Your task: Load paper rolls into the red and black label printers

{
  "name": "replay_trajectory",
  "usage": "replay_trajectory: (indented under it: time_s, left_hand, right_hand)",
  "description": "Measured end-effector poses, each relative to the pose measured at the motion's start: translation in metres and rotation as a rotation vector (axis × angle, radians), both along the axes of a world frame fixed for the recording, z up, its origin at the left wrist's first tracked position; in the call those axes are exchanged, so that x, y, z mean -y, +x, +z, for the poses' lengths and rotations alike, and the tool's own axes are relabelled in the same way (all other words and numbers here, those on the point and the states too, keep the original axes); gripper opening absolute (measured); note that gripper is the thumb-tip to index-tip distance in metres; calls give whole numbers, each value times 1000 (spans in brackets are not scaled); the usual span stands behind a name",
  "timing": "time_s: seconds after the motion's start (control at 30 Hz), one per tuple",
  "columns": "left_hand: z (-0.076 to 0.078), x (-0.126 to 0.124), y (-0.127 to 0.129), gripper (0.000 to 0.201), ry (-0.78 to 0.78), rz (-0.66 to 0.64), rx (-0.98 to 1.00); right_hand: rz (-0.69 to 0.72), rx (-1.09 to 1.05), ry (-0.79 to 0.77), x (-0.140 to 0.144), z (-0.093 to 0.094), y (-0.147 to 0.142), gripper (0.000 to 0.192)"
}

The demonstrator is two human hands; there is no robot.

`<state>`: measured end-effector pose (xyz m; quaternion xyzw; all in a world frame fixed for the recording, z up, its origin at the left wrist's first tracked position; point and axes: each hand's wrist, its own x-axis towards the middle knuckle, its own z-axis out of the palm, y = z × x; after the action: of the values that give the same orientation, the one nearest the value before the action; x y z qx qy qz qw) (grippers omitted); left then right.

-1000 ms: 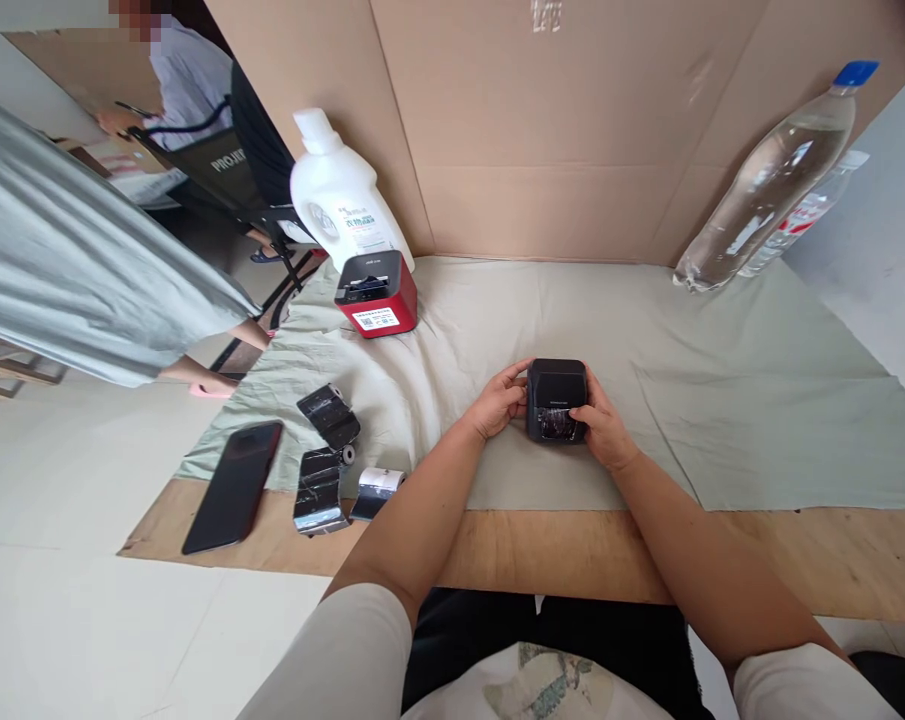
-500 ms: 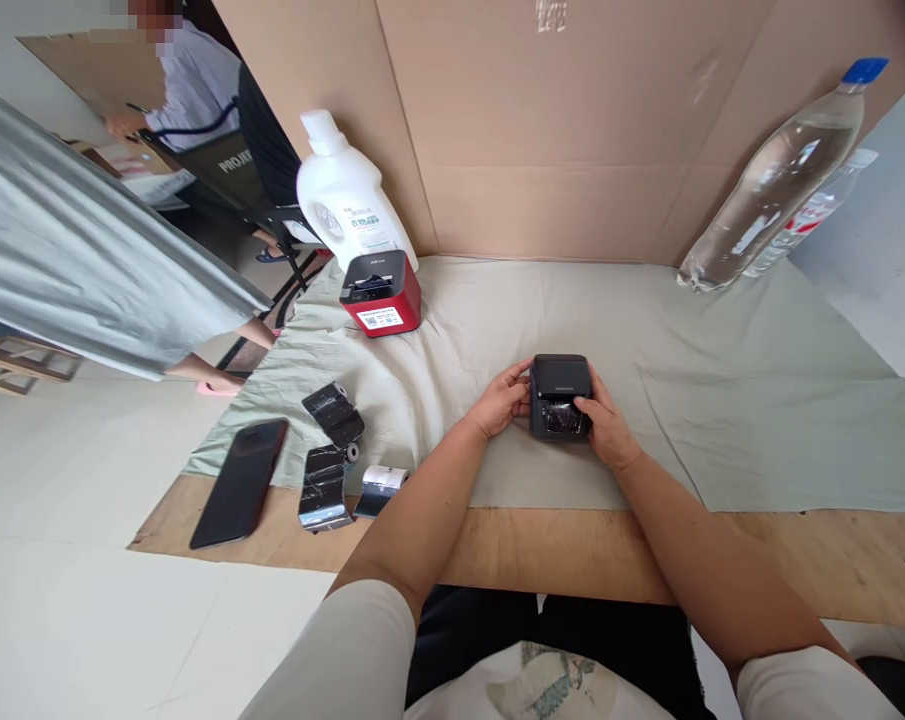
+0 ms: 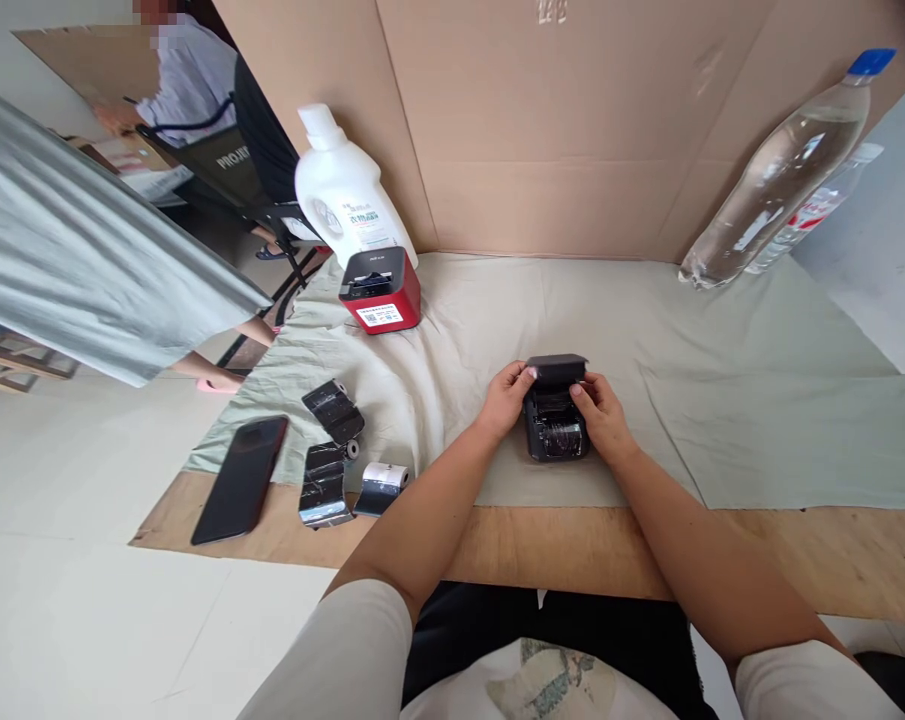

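- Holding the small black printer (image 3: 555, 420) between both hands, we keep it on the pale green cloth (image 3: 722, 400) near the front middle of the wooden board (image 3: 572, 550).
- Our left hand (image 3: 506, 398) grips the printer's left side, its fingertips curled against the raised lid (image 3: 556, 368).
- Our right hand (image 3: 603, 415) grips the right side, the fingers closed on the lid's right edge.
- The lid stands lifted at the back, and inside the open body we see a shiny dark roll (image 3: 561, 436).
- To the left on the cloth lie two black rolls (image 3: 330, 445), and just beside them a white roll (image 3: 381, 485) near the cloth's front edge.
- A black phone (image 3: 240, 478) lies further left, partly on the board.
- A red printer (image 3: 379, 290) sits well behind, touching a white bottle (image 3: 339, 195).
- At the far right a clear water bottle (image 3: 774, 175) leans against the cardboard wall (image 3: 572, 120).
- Another person in a grey garment (image 3: 84, 260) bends at the left, apart from our hands.
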<state>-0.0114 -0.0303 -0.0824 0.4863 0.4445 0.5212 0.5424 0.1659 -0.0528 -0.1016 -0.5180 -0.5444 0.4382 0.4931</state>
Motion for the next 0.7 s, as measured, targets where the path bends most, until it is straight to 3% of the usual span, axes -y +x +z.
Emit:
replay_trajectory:
  time_s: [0.1,0.2,0.33,0.47,0.63,0.7]
  left_hand:
    - [-1,-3,0,33,-27,197,-206]
    - [-2,-4,-2,29,-76,260,-252]
    - [-4,1,-1,49,-45,211,-111]
    - [-7,8,5,45,-21,21,-48]
    - [5,15,12,21,213,187,-405]
    - [14,16,13,11,266,115,-578]
  right_hand:
    - [11,146,2,2,2,-2,54]
    - [-8,299,54,2,3,-3,54]
    - [-110,371,145,3,-2,-3,55]
    - [-211,386,171,3,-9,-4,52]
    - [-183,399,146,1,-11,-3,52]
    - [-173,396,146,0,-11,-3,52]
